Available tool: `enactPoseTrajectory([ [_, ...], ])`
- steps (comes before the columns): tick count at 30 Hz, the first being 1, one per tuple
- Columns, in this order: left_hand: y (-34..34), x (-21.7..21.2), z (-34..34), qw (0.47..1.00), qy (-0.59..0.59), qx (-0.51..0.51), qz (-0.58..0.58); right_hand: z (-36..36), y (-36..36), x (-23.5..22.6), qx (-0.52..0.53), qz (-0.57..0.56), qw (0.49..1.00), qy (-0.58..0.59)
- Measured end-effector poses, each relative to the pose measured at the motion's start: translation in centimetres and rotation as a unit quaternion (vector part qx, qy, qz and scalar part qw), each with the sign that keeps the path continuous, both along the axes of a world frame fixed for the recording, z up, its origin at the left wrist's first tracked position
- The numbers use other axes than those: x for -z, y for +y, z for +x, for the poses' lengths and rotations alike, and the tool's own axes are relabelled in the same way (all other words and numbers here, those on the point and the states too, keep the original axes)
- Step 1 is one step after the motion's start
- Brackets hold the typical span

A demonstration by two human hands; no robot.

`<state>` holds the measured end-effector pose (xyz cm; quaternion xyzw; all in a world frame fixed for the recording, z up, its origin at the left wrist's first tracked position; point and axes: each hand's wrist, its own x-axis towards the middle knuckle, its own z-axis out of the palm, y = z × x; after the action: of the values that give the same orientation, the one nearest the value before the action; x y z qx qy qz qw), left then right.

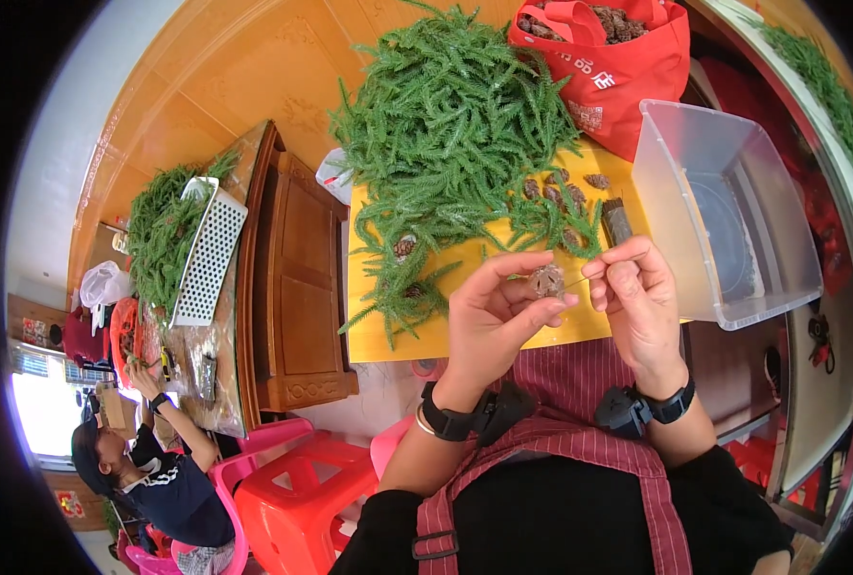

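Observation:
My left hand holds a small brown pine cone between thumb and fingertips above the near edge of a yellow table. My right hand pinches a thin wire that runs to the cone. Both wrists wear black bands. A large heap of green artificial fir sprigs covers the far part of the table. Several loose pine cones lie at the heap's right edge.
A clear plastic bin stands to the right. A red bag holding pine cones sits behind it. To the left, a wooden table carries a white basket and more sprigs; another person sits there. A red stool is nearby.

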<state>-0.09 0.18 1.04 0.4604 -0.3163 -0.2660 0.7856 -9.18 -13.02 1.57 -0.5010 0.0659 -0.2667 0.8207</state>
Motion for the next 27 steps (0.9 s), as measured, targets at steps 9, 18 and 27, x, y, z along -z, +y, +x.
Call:
enactPoseTrajectory([
  [9, -0.3, 0.5, -0.2, 1.000, 0.015, 0.007, -0.023, 0.2, 0.3, 0.9, 0.002, 0.012, 1.000, -0.008],
  [18, -0.4, 0.7, -0.1, 0.999, -0.024, -0.016, -0.040, 0.4, 0.6, 1.1, 0.004, -0.011, 1.000, -0.020],
  [27, -0.5, 0.7, 0.0, 0.998, 0.011, 0.033, -0.043, 0.1, 0.1, 1.3, 0.008, -0.027, 0.999, -0.021],
])
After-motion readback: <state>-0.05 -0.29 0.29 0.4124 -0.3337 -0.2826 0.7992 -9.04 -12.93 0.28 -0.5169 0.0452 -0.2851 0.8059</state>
